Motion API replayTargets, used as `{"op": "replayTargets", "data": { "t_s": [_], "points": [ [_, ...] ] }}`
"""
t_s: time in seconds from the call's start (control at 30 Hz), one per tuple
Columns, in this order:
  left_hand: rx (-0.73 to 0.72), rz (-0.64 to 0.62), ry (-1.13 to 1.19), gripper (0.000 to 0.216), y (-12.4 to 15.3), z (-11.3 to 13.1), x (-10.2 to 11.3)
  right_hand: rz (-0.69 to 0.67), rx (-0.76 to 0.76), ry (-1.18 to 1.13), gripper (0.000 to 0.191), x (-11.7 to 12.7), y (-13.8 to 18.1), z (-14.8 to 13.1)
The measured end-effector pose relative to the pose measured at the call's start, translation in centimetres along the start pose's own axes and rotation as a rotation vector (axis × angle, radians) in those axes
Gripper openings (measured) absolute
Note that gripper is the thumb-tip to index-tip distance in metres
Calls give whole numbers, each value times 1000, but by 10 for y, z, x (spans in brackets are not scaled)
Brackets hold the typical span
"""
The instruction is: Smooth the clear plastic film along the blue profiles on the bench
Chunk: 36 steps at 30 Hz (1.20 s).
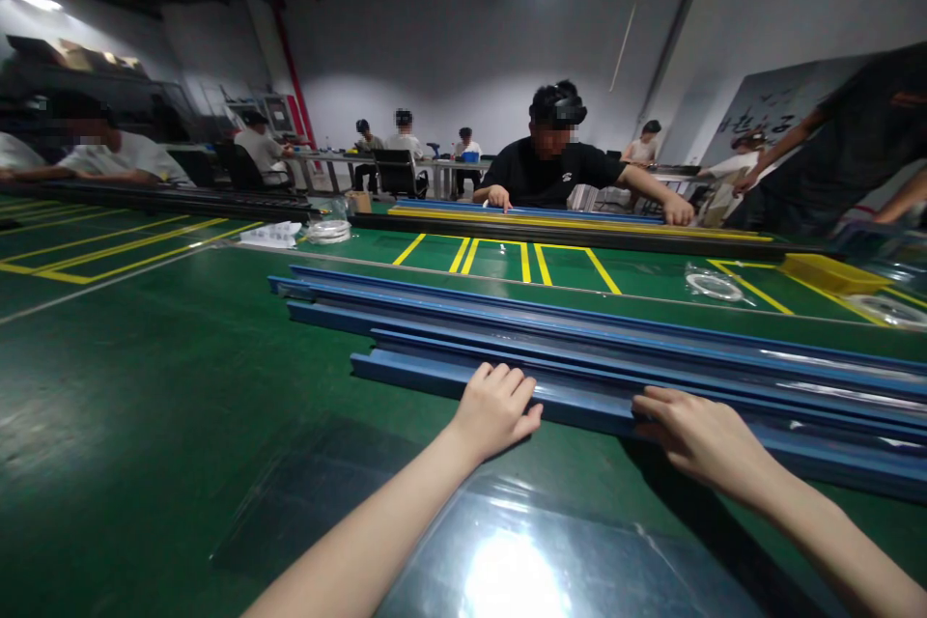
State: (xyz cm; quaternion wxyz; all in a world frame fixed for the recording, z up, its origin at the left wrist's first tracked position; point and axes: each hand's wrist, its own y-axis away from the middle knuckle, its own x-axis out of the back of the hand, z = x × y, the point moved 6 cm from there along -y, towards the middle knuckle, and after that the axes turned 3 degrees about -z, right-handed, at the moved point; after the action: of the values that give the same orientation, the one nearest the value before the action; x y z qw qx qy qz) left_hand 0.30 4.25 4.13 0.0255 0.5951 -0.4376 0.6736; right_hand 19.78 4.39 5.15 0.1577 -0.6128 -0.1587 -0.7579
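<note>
Several long blue rails (579, 338) lie side by side on the green floor surface (145, 357), running from the middle to the right edge. My left hand (496, 408) rests on the nearest blue rail (406, 372), fingers curled over its edge. My right hand (699, 435) lies farther right on the same rail, fingers bent over its top and pressing on it. A shiny clear plastic sheet (507, 560) lies just in front of me, under my forearms.
Across from me a person in a black shirt (550, 176) has both hands on a long black and yellow rail (579, 227). A yellow tray (832, 272) and clear bags (714, 285) lie at the right. Other people sit at tables behind. Another person's arm reaches in at the far right.
</note>
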Motion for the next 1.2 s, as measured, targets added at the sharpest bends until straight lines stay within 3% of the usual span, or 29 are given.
{"op": "replayTargets", "data": {
  "t_s": [0.43, 0.7, 0.93, 1.2],
  "points": [
    [13, -62, -100, 28, 0, 0, -6, 59, -50, 8, 15, 4, 2, -9],
    [99, -299, -71, 29, -5, -3, -1, 116, -33, -76, 15, 1, 0, -9],
    [155, -529, -21, 33, -9, -21, 5, 140, -10, -178, 42, -7, -11, -11],
    [130, -481, -29, 25, 3, -35, 13, 188, 41, -110, 45, 2, -13, -19]
  ]
}}
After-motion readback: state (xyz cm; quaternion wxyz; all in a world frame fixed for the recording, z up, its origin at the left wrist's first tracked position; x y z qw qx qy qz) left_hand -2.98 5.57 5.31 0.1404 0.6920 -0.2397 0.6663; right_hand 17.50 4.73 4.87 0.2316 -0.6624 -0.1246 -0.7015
